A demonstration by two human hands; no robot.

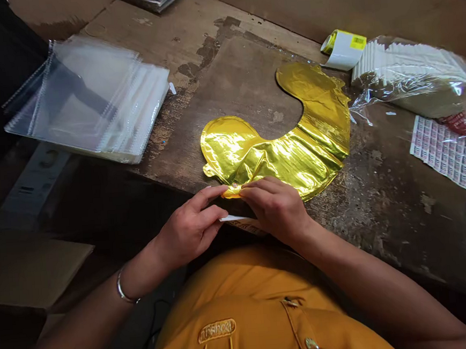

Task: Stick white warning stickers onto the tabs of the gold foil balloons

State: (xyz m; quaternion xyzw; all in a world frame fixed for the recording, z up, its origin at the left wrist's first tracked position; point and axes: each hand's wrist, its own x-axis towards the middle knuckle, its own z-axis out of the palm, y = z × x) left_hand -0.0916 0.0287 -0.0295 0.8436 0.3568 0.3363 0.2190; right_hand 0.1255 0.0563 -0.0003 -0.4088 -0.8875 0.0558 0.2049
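A flat gold foil balloon, curved like a large letter, lies on the worn wooden tabletop. My left hand and my right hand meet at its near edge, and their fingertips pinch a small gold foil tab. A thin white strip sticks out beneath my left fingers, partly hidden by both hands. I cannot tell whether either hand holds it.
A stack of clear plastic bags lies at the left. At the right are a plastic-wrapped bundle of white cards, a barcode-labelled roll and a printed label sheet. A cardboard sheet sits low on the left.
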